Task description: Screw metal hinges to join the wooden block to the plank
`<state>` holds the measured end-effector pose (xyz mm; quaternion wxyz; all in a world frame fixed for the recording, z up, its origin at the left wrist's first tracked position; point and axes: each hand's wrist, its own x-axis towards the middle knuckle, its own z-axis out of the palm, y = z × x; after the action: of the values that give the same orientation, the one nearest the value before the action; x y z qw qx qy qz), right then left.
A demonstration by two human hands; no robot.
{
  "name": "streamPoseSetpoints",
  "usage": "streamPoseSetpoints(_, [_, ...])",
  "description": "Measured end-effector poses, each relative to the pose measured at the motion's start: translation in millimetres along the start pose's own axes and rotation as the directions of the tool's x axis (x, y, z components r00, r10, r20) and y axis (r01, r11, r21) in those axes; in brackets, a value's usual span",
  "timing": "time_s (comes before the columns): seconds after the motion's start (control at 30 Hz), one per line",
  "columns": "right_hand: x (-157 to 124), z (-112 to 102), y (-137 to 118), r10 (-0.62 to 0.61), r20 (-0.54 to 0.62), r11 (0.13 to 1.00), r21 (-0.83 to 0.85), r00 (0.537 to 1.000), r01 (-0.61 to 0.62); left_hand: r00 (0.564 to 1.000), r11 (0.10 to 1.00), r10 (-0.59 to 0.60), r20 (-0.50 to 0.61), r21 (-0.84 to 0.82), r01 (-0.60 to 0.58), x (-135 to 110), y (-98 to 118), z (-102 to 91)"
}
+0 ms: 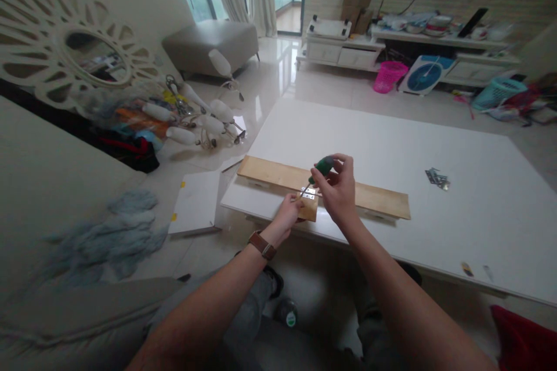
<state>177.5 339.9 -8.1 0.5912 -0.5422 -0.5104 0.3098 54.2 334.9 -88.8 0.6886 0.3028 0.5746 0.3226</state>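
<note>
My right hand grips a screwdriver by its green and dark handle, with the shaft slanting down to the left. Its tip meets a silver metal hinge, which lies across a long wooden plank and a short wooden block. The fingers of my left hand are closed on the left edge of that block, close to the screwdriver's tip. Whether a screw sits under the tip is too small to make out. The plank rests on a large white panel.
More metal hinges lie in a pile on the panel's right side. Near its front edge is a small brown-and-black piece. A white board and lamps with white shades are on the floor to the left. A bottle stands below me.
</note>
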Motion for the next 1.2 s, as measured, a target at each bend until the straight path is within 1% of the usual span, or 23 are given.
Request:
streamPoseSetpoints(0.13, [-0.4,-1.0,0.8,-0.031,0.083,0.999,0.034,0.996,0.028,1.000,1.000,0.003,-0.007,0.004,-0.003,1.5,-1.7,0.3])
streamPoseSetpoints(0.2, [-0.6,-1.0,0.2,-0.031,0.103,0.999,0.031,0.994,0.028,1.000,1.000,0.005,-0.003,-0.001,-0.005,0.8,-1.3,0.3])
streamPoseSetpoints(0.37, [0.7,-1.1,-1.7,-0.082,0.044,0.992,-0.091,0.996,0.086,1.000,1.000,-0.002,-0.007,0.000,0.002,-2.0,2.0,0.6])
streamPoseSetpoints(0.43, [1.4,-1.1,-2.2,-0.070,0.028,0.990,-0.118,0.997,0.073,1.000,1.000,-0.011,0.003,-0.005,0.011,-2.7,3.4,1.1])
streamPoseSetpoints(0.57, [2.0,-0.1,-2.7,-0.010,0.007,0.995,-0.098,1.000,0.010,1.000,1.000,-0.025,0.003,-0.006,0.025,-3.5,4.9,1.6])
streamPoseSetpoints(0.63, [1.7,0.3,-2.4,-0.011,0.007,0.996,-0.084,1.000,0.012,1.000,1.000,-0.022,0.003,-0.005,0.022,-3.7,4.8,1.3])
streamPoseSetpoints(0.77, [0.3,-0.5,-1.3,-0.012,0.046,0.998,-0.067,0.999,0.015,1.000,1.000,0.006,0.012,-0.005,-0.006,-4.2,3.9,1.0])
streamPoseSetpoints(0.87, [-0.2,-1.3,-0.6,-0.005,0.068,0.998,-0.065,0.998,0.009,1.000,1.000,0.012,-0.002,-0.002,-0.012,-4.6,4.0,1.5])
streamPoseSetpoints(1.07, [1.7,-1.5,-0.5,-0.009,0.000,0.994,-0.112,1.000,0.009,1.000,1.000,0.001,-0.008,-0.007,-0.001,-5.2,5.0,1.6])
streamPoseSetpoints(1.2, [2.0,-1.8,-1.9,-0.044,0.021,0.985,-0.165,0.999,0.047,1.000,1.000,0.008,-0.003,-0.003,-0.008,-4.5,3.8,1.0])
